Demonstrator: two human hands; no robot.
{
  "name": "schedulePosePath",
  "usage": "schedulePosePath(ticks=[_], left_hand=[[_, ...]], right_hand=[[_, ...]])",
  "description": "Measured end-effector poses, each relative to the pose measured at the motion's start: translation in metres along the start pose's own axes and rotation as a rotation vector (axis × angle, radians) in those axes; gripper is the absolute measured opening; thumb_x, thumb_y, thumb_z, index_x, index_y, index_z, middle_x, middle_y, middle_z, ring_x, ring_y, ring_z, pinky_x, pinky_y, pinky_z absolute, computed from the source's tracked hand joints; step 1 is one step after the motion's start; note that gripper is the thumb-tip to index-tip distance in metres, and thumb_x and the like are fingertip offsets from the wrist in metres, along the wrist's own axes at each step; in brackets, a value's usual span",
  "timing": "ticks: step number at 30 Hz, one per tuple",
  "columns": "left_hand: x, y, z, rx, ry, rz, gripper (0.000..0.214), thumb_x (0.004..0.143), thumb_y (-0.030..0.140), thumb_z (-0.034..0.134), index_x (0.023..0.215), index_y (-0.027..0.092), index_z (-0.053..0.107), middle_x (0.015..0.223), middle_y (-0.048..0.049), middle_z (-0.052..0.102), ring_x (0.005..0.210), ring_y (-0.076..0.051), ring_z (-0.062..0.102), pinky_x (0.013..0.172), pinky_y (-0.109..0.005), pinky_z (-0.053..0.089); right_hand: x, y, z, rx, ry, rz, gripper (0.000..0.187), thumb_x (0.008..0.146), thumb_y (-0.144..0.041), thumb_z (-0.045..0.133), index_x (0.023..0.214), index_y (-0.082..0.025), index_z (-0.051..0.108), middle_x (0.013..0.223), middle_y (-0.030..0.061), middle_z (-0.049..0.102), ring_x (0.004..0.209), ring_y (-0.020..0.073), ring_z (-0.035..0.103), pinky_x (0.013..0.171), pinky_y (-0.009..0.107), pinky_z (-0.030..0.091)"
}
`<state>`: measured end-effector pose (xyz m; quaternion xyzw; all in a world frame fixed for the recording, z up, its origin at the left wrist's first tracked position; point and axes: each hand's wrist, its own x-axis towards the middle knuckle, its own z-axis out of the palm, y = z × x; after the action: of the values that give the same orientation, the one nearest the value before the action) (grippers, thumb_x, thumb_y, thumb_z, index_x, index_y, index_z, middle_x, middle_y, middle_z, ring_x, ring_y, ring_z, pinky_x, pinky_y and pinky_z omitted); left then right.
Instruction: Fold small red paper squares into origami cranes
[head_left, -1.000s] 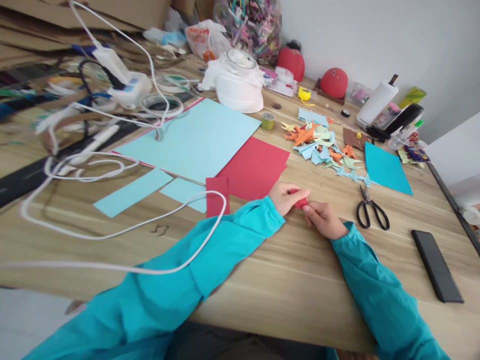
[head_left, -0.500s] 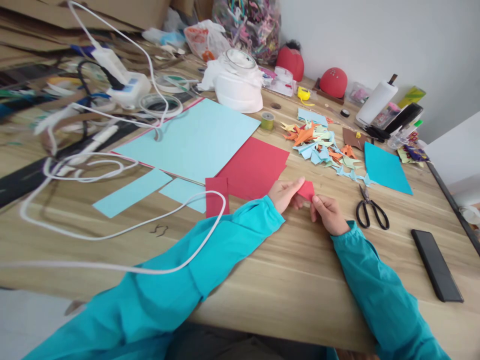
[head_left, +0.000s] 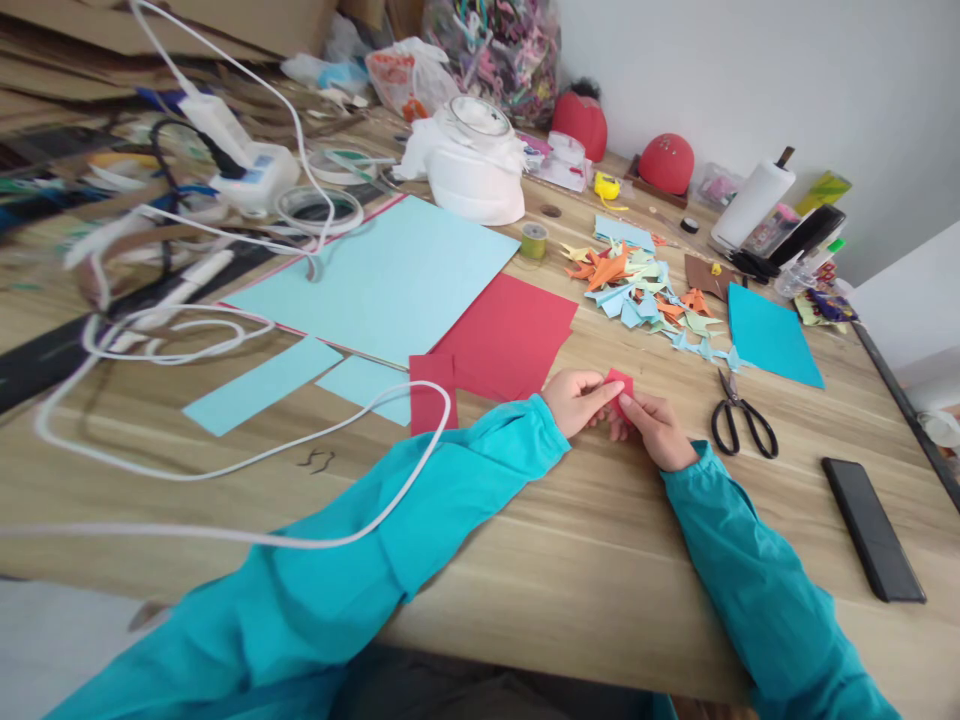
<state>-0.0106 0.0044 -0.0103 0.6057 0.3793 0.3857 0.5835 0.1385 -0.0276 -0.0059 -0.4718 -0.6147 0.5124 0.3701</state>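
Note:
Between my two hands is a small folded piece of red paper [head_left: 621, 380], held a little above the wooden table. My left hand [head_left: 577, 400] is closed on its left side, thumb lying on top. My right hand [head_left: 658, 428] pinches the lower right edge, its thumb near the left one. Fingers beneath the paper are partly hidden. Left of my hands lie larger red sheets [head_left: 514, 335] and a red strip [head_left: 433, 390]. Black-handled scissors [head_left: 739, 420] rest right of my right hand. Beyond are folded paper cranes [head_left: 630, 285] in orange, blue and pale green.
A white cable [head_left: 442, 440] loops across the left side and over my left sleeve. Light blue sheets [head_left: 375, 270] lie at centre left. A black phone [head_left: 874, 530] is at the right, a turquoise sheet [head_left: 776, 335] behind the scissors. A white roll [head_left: 476, 180] stands at the back.
The red paper has turned and sits more upright between my fingers. Both thumbs have come closer together on it.

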Motion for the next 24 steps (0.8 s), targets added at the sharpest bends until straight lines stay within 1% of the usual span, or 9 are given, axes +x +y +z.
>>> schedulePosePath(ticks=[5, 9, 12, 16, 20, 24], left_hand=[[0.001, -0.001, 0.0, -0.033, -0.024, 0.004, 0.038, 0.074, 0.045, 0.055, 0.052, 0.015, 0.048, 0.043, 0.0031, 0.047, 0.039, -0.006, 0.044, 0.04, -0.019, 0.035], [0.002, -0.002, 0.001, 0.009, -0.003, 0.007, 0.036, 0.075, 0.043, 0.054, 0.053, 0.015, 0.048, 0.044, 0.003, 0.048, 0.039, -0.006, 0.044, 0.04, -0.019, 0.036], [0.001, -0.001, 0.001, 0.067, 0.012, 0.01, 0.037, 0.075, 0.042, 0.054, 0.051, 0.016, 0.047, 0.042, 0.0031, 0.048, 0.039, -0.007, 0.044, 0.041, -0.019, 0.036], [0.0, 0.005, -0.001, 0.097, 0.002, 0.002, 0.039, 0.076, 0.04, 0.053, 0.047, 0.016, 0.047, 0.038, 0.0032, 0.046, 0.036, -0.006, 0.043, 0.041, -0.019, 0.036], [-0.001, 0.013, -0.002, 0.034, 0.0, -0.054, 0.038, 0.077, 0.037, 0.054, 0.046, 0.015, 0.048, 0.036, 0.0031, 0.046, 0.034, -0.006, 0.043, 0.04, -0.019, 0.035], [-0.001, 0.017, -0.002, 0.01, 0.029, -0.081, 0.037, 0.076, 0.035, 0.055, 0.046, 0.014, 0.05, 0.035, 0.0035, 0.046, 0.034, -0.006, 0.043, 0.04, -0.018, 0.035]], right_hand=[[0.0, 0.003, -0.001, 0.012, 0.001, -0.003, 0.04, 0.082, -0.052, 0.047, 0.071, -0.016, 0.058, 0.054, -0.0003, 0.057, 0.048, 0.0101, 0.052, 0.049, 0.024, 0.041], [0.001, 0.004, -0.002, 0.0, -0.009, -0.029, 0.036, 0.082, -0.05, 0.05, 0.072, -0.016, 0.057, 0.056, -0.0003, 0.057, 0.05, 0.0099, 0.051, 0.05, 0.023, 0.041], [0.0, 0.004, -0.002, -0.05, 0.002, -0.038, 0.035, 0.081, -0.049, 0.051, 0.07, -0.016, 0.056, 0.054, -0.001, 0.055, 0.049, 0.0098, 0.049, 0.049, 0.023, 0.039], [-0.002, 0.0, -0.003, -0.147, 0.015, -0.055, 0.038, 0.082, -0.048, 0.049, 0.062, -0.016, 0.053, 0.046, -0.003, 0.05, 0.042, 0.0079, 0.042, 0.044, 0.022, 0.033], [-0.003, -0.004, -0.001, -0.179, 0.064, -0.038, 0.051, 0.083, -0.05, 0.048, 0.044, -0.017, 0.044, 0.035, -0.0042, 0.041, 0.034, 0.0054, 0.031, 0.037, 0.022, 0.024], [-0.003, -0.006, 0.001, -0.165, 0.088, -0.023, 0.053, 0.081, -0.053, 0.048, 0.042, -0.017, 0.043, 0.033, -0.0043, 0.039, 0.032, 0.0051, 0.03, 0.035, 0.022, 0.021]])
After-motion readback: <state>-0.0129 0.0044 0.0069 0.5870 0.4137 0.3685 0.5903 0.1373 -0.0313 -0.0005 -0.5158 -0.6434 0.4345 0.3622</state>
